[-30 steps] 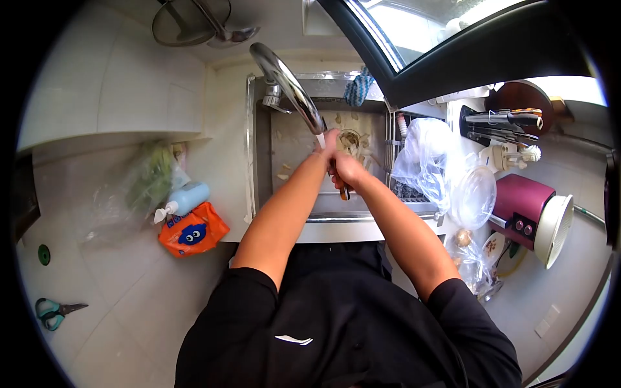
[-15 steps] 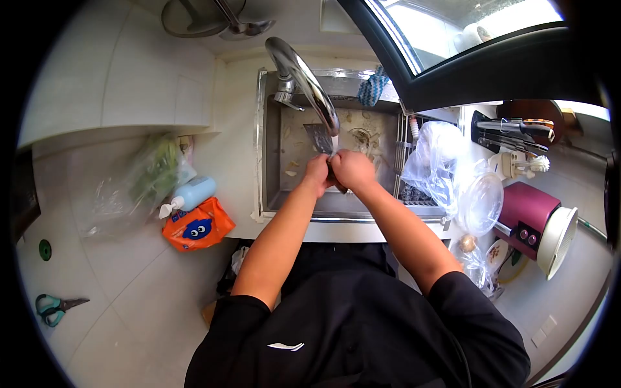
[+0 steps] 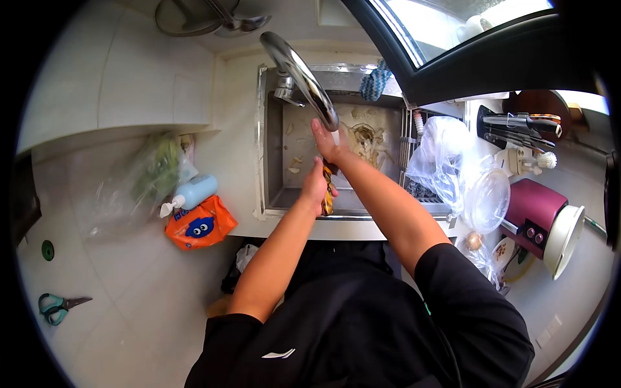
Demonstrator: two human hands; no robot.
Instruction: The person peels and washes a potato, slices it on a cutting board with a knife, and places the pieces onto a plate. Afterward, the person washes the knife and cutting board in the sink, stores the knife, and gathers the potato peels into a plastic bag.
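My left hand (image 3: 315, 186) is wrapped around the yellow-brown handle of a kitchen knife (image 3: 328, 202), which it holds over the near part of the sink. Most of the blade is hidden behind my right hand and wrist. Under the running water, my right hand (image 3: 330, 143) has its fingers stretched out towards the back of the sink. Whether it touches the blade is unclear. The chrome faucet (image 3: 304, 71) arches over it. Pale peelings (image 3: 294, 169) lie on the bottom of the steel sink (image 3: 275, 129), with more around the drain strainer (image 3: 363, 134).
A blue checked cloth (image 3: 375, 81) hangs at the sink's back edge. To the right are plastic bags (image 3: 440, 155), a knife rack (image 3: 491, 126) and a maroon appliance (image 3: 533, 210). On the left are a blue pump bottle (image 3: 196, 191), an orange wipes pack (image 3: 202, 223) and scissors (image 3: 61, 307).
Both hands were together on the knife, its broad blade showing beyond them. My right hand has moved forward under the water, opening out; my left hand now holds the handle alone.
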